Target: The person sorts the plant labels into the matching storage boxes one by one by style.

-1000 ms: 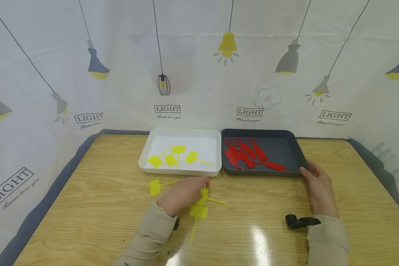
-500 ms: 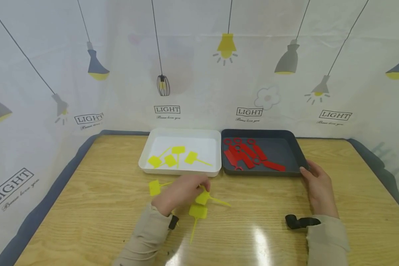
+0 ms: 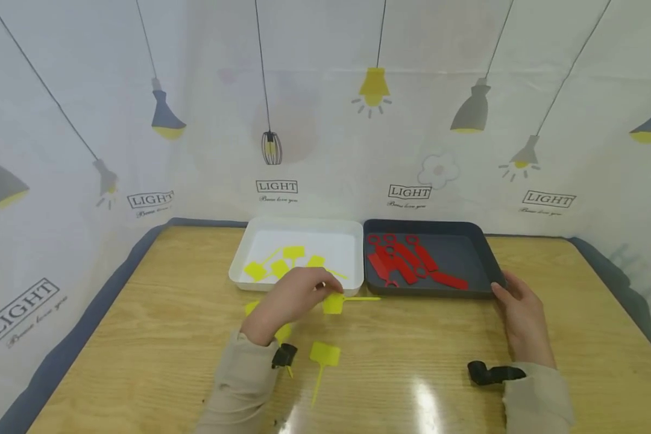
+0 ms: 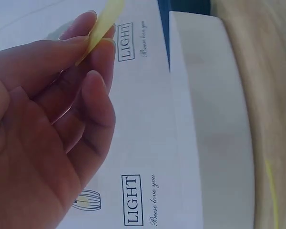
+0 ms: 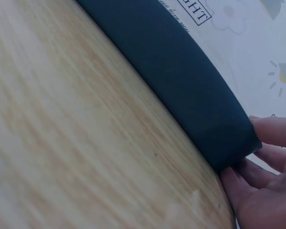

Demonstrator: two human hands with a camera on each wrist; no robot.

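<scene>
My left hand pinches a yellow tag, a flat rectangular plate with a thin stem pointing right, over the front edge of the white tray. Thumb and fingertips meet on the tag in the left wrist view, where it shows nearly edge-on. More yellow tags lie inside that tray, partly behind the hand. On the table a yellow tag rests stem toward me, with others half hidden under my left hand and wrist. My right hand grips the front right corner of the dark grey tray.
Several flat red pieces with ring ends lie mostly in the left half of the dark tray. Both trays stand side by side at the back of the wooden table. A white curtain printed with lamps hangs right behind them.
My left hand has lifted one yellow tag off the table and moved it up toward the white tray. The right hand has kept its grip on the dark tray's corner.
</scene>
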